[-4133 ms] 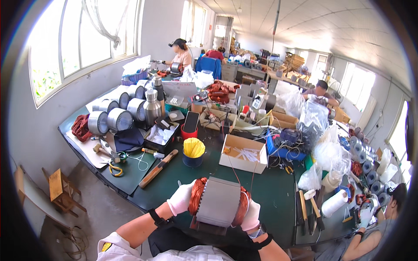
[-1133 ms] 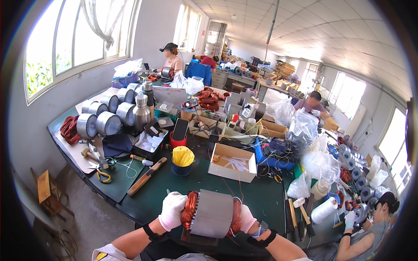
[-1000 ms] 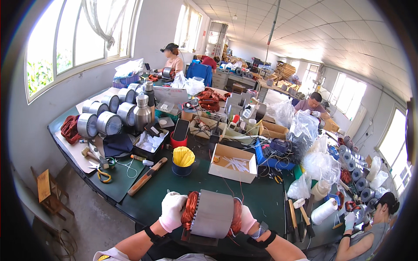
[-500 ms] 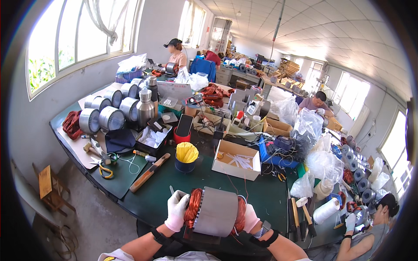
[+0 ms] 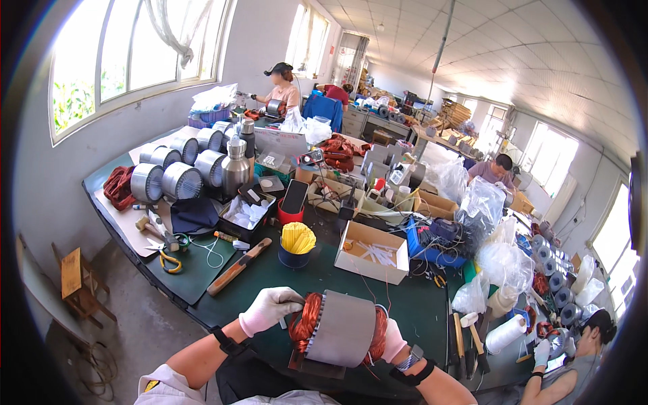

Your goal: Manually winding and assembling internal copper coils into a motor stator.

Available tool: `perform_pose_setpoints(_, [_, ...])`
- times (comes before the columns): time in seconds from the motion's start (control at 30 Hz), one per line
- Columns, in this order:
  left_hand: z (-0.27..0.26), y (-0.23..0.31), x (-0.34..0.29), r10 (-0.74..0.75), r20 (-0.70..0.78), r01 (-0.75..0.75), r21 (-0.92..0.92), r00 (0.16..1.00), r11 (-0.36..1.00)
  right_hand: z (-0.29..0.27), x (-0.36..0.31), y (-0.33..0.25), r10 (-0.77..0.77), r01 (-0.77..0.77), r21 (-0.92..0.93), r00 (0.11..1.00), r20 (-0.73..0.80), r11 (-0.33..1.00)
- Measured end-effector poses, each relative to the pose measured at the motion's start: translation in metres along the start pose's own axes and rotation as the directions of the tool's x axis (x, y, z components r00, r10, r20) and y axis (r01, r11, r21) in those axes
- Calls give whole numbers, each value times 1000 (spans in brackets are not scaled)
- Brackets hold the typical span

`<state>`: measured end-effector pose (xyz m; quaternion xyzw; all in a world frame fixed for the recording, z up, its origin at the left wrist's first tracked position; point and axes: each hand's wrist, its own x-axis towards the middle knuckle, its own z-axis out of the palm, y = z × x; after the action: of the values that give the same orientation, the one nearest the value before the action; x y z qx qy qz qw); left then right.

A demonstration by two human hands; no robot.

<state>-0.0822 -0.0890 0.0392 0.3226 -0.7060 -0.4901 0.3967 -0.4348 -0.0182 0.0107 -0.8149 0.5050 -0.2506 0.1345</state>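
A motor stator (image 5: 341, 329), a grey metal cylinder with copper windings bulging from both ends, lies on its side on a dark support at the table's near edge. My left hand (image 5: 271, 310), in a white glove with darkened fingertips, reaches over to the left copper winding (image 5: 308, 320). Its fingers are pressed together at the winding's upper edge; what they pinch is hidden. A small pale strip (image 5: 283, 324) shows just below that hand. At the right winding, my gloved right hand (image 5: 393, 341) is closed around the stator's end, its fingertips partly hidden. Thin red wires rise behind the stator.
Beyond the stator stand a cup of yellow strips (image 5: 297, 244), a box of white pieces (image 5: 372, 253) and a wooden bat-shaped tool (image 5: 239, 266). Scissors (image 5: 169, 260) lie left, hammers (image 5: 469, 337) right. Several metal cores (image 5: 182, 179) stand far left. Co-workers sit around.
My left hand has turned and moved up over the left winding; the thin stick that poked up from it no longer shows there. My right hand stays on the stator. The whole view has shifted slightly.
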Motion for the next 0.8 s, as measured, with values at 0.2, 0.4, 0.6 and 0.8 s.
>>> perform_pose_setpoints(0.2, [8,10,-3,45,-73,-35,130,996,991,4,-1,4,74,-75,65,997,30,995])
perform_pose_setpoints(0.4, [-8,7,-12,208,25,-206,312,978,927,15,-7,14,157,-142,324,987,-19,935])
perform_pose_setpoints(0.6, [-20,17,-25,116,138,-164,416,984,894,-9,6,-11,109,-64,-182,963,246,981])
perform_pose_setpoints(0.8, [-12,28,-19,338,197,-376,689,920,620,3,-2,9,119,-105,-76,969,215,992])
